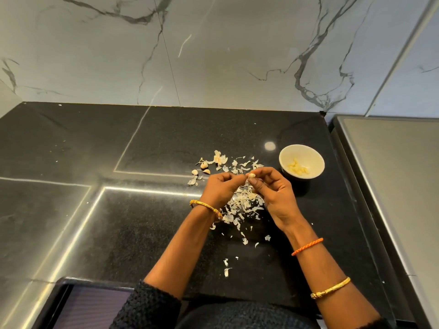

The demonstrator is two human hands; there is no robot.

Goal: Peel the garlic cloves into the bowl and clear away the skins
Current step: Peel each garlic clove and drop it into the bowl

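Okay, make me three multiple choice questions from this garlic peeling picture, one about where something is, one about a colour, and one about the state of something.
1. Where does the bowl stand, relative to the hands?
A. Beyond the right hand, slightly to its right
B. Left of the left hand
C. On the person's lap

2. What colour is the braided band on the right wrist?
A. Blue
B. Orange
C. White

3. What state is the garlic clove in?
A. Lying in the bowl
B. Lying loose on the countertop
C. Pinched between the fingertips of both hands

Answers: 1 A, the bowl sits just past the right hand; 2 B, the band is plainly orange; 3 C, both hands meet on the clove above the skins.
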